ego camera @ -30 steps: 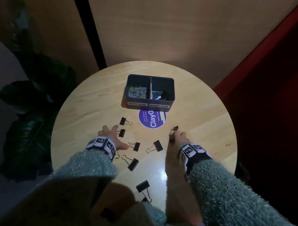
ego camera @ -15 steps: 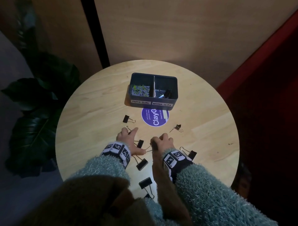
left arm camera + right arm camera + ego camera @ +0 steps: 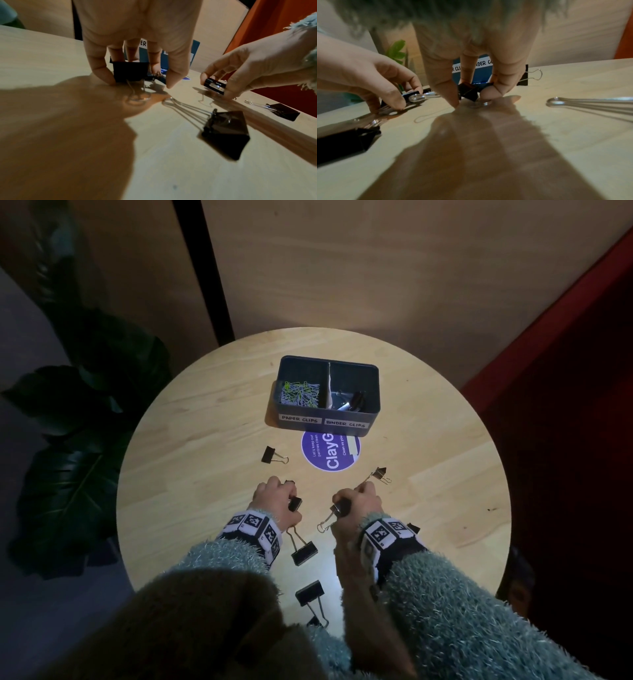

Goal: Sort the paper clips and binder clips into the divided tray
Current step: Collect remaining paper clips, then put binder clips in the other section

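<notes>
Risked spilling at the divided tray (image 3: 371, 392), far across the table. Left hand (image 3: 274, 501) curled round one binder clip (image 3: 131, 71); right hand (image 3: 359, 501) pinched another binder clip (image 3: 468, 91), shallowly, so liable to slip.

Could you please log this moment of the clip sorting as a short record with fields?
Left hand: pinches a small black binder clip on the round wooden table
Right hand: grips another black binder clip
Grey divided tray: paper clips left, binder clips right
Loose binder clips: several on the table
</notes>
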Available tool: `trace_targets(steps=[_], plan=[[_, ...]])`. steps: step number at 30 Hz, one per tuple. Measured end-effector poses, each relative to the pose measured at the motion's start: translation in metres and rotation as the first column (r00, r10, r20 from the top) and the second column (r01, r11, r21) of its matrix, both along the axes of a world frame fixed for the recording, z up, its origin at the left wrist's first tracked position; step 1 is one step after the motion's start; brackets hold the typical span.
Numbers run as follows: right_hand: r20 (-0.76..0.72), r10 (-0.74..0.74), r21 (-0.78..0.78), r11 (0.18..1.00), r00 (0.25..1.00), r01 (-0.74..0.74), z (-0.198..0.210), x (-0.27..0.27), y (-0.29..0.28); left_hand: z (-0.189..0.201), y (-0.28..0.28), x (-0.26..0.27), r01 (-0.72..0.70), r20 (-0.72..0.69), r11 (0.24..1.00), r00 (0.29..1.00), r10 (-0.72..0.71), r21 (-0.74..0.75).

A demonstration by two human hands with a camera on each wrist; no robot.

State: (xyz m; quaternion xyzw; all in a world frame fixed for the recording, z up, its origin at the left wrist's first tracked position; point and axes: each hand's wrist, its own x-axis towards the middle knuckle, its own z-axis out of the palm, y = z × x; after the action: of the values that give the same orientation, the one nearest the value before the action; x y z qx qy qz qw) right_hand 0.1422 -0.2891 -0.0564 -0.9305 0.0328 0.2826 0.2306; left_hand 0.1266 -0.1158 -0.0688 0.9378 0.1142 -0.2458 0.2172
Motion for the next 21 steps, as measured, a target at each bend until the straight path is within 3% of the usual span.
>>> trace_targets(steps=[4,11,14,16,18,21], plan=[[0.099,-0.107,0.128,0.987,0.989,0.094,0.012,0.015,0.006,0.000,0.000,0.001,-0.032,0.017,0.999,0.999,0.032,-0.005],[0.232,-0.289,0.389,0.903,0.929,0.184,0.082,0.104,0.013,0.002,-0.002,0.004,-0.040,-0.056,0.999,0.998,0.042,0.028],[0.288,-0.318,0.361,0.910,0.903,0.205,0.105,0.133,0.014,0.003,-0.002,0.006,-0.063,-0.077,0.998,0.995,0.063,0.008],[0.305,-0.252,0.284,0.945,0.919,0.165,0.114,0.143,0.013,0.004,-0.001,0.005,-0.083,-0.080,0.996,0.993,0.082,-0.015],[0.292,-0.208,0.234,0.962,0.933,0.141,0.113,0.143,0.011,0.006,0.000,0.005,-0.111,-0.066,0.993,0.992,0.109,-0.033],[0.286,-0.255,0.158,0.963,0.924,0.217,0.095,0.132,0.000,0.014,-0.001,0.010,-0.182,-0.032,0.979,0.983,0.179,-0.091]])
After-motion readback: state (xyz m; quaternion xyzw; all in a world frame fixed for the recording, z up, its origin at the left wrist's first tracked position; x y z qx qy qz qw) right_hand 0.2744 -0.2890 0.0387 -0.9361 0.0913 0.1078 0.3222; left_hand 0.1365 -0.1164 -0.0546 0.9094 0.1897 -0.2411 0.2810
